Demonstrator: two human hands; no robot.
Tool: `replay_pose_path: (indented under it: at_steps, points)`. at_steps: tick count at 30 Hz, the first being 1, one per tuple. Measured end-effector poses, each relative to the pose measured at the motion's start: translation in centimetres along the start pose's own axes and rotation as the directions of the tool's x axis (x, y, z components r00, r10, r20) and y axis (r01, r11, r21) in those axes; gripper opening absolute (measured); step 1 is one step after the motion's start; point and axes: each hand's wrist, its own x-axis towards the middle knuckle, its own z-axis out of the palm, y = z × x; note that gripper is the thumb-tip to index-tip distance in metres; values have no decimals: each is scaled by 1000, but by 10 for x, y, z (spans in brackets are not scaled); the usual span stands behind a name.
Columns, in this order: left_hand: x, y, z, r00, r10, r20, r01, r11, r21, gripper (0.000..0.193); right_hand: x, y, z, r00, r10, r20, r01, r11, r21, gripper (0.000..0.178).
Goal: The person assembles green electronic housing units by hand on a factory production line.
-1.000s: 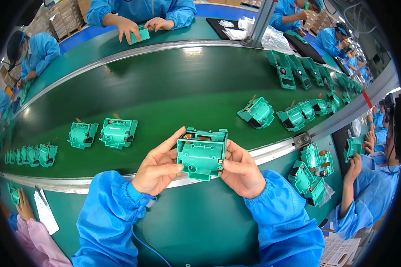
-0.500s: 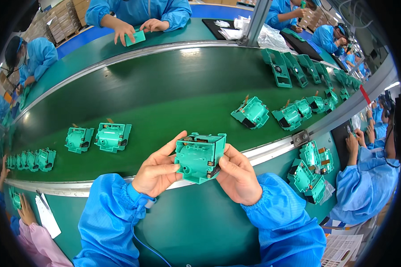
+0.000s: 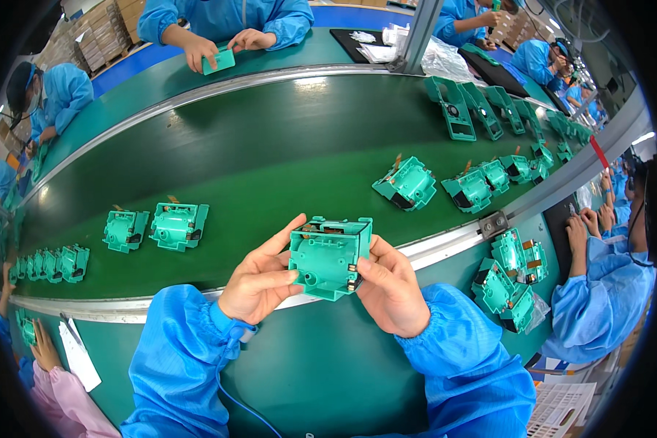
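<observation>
A: Position of the green housing (image 3: 330, 261)?
B: Held above the near metal rail (image 3: 445, 252), between both hands; a small round post shows at its lower left.
A: Left grip?
B: Left hand (image 3: 255, 286) grasps the left side, thumb at the lower corner, index finger extended upward.
A: Right grip?
B: Right hand (image 3: 391, 286) grasps the right side, thumb beside the dark contacts. Both grips closed on the one part.
A: Surroundings?
B: Green belt (image 3: 248, 146) beyond the rail, bearing two similar units (image 3: 179, 225) left of the hands and a row of others toward the right. Further units (image 3: 493, 289) sit clustered on the tabletop (image 3: 314, 365), right side. White sheet (image 3: 79, 355) at far left, near a co-worker's pink sleeve (image 3: 69, 401).
</observation>
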Motion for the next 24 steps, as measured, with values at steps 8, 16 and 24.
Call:
replay_pose_path:
  at_steps: [8,16,24]
  points:
    - [17,-19,12,990,137,-23,-135,988,74,72,2,-15,-29,998,68,18,-69,993,95,36]
    - [35,-35,19,972,233,11,-230,952,202,72,3,-27,-49,995,94,-12,-93,990,107,36]
    - [36,-41,14,951,287,113,-308,895,323,71,4,-23,-56,990,129,-50,-121,983,138,38]
